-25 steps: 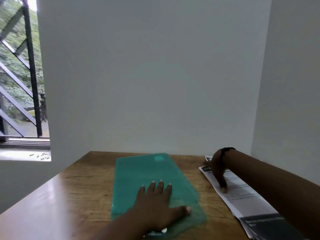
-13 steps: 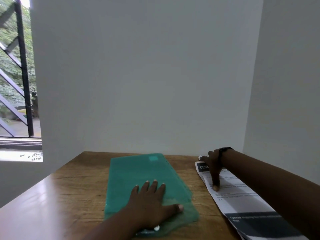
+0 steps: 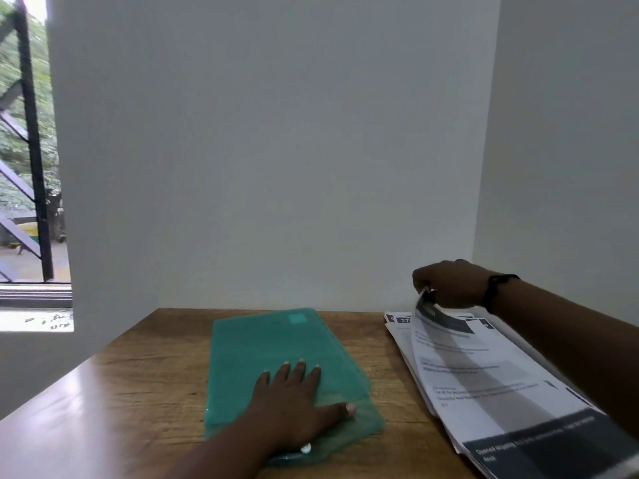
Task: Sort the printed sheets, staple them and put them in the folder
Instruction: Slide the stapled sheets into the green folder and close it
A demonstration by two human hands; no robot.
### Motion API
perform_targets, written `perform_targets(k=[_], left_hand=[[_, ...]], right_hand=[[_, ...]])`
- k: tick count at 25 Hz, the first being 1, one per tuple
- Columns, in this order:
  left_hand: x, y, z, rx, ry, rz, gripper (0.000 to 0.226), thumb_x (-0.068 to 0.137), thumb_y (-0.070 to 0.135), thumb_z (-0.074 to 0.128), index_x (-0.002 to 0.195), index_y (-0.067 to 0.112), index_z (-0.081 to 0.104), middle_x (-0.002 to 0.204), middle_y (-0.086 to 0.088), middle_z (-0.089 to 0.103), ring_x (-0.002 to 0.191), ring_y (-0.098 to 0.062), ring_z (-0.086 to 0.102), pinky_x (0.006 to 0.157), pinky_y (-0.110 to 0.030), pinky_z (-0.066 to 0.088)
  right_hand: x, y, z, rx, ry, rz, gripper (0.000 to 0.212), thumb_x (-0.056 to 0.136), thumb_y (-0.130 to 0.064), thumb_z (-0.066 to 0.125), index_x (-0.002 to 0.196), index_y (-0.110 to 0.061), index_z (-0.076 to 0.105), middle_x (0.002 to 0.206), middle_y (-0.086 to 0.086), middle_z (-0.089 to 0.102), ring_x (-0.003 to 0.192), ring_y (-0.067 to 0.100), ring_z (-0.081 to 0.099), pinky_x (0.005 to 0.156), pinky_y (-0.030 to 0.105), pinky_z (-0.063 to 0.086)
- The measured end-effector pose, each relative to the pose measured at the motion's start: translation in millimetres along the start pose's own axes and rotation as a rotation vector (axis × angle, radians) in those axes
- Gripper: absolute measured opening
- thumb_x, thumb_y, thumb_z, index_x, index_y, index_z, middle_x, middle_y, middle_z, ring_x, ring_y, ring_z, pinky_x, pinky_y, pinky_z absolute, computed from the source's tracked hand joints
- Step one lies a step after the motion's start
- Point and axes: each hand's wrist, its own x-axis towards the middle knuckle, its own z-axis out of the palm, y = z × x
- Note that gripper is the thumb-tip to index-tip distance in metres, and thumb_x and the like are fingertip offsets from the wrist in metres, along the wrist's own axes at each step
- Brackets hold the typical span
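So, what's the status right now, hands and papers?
Left hand flat on the green plastic folder. Right hand pinching the top printed sheet, lifting its far corner off the stack. Nothing in the way.

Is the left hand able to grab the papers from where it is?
Probably yes. The left hand rests flat on the green folder, and only bare wooden table lies between it and the printed sheets the right hand lifts.

Wooden table (image 3: 145, 385) meets white wall (image 3: 269, 150) beside window (image 3: 27, 150).
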Motion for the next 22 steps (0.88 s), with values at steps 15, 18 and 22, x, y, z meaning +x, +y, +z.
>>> perform_targets(k=[15,18,22], left_hand=[[-9.7,-6.6,-23.6,-1.576,0.306,0.064,0.128,0.01,0.1,0.046,0.112,0.024,0.058,0.113,-0.004,0.063,0.097,-0.017,0.062,0.081,-0.032,0.042],[-13.6,-8.1,-33.4,-1.703,0.265,0.056,0.115,0.021,0.09,0.068,0.111,0.018,0.061,0.11,-0.007,0.067,0.099,-0.025,0.061,0.084,-0.037,0.047],[-21.4,-25.1,-40.0,-1.816,0.455,-0.082,0.031,0.083,0.005,0.069,0.111,-0.001,0.057,0.094,-0.022,0.071,0.074,-0.033,0.067,0.065,-0.042,0.058]], right_hand=[[-80.0,-2.4,-219.5,0.617,0.55,0.204,0.004,0.088,-0.021,0.067,0.088,-0.021,0.063,0.081,-0.005,0.065,0.069,0.008,0.057,0.059,0.022,0.04],[-73.0,-17.6,-179.0,0.789,0.69,0.332,0.005,0.087,-0.018,0.068,0.09,-0.016,0.064,0.08,0.002,0.064,0.063,0.014,0.057,0.051,0.02,0.042],[-63.2,-57.6,-78.3,1.142,0.805,0.467,0.003,0.089,-0.015,0.062,0.087,-0.016,0.061,0.08,0.004,0.065,0.062,0.018,0.059,0.047,0.021,0.042]])
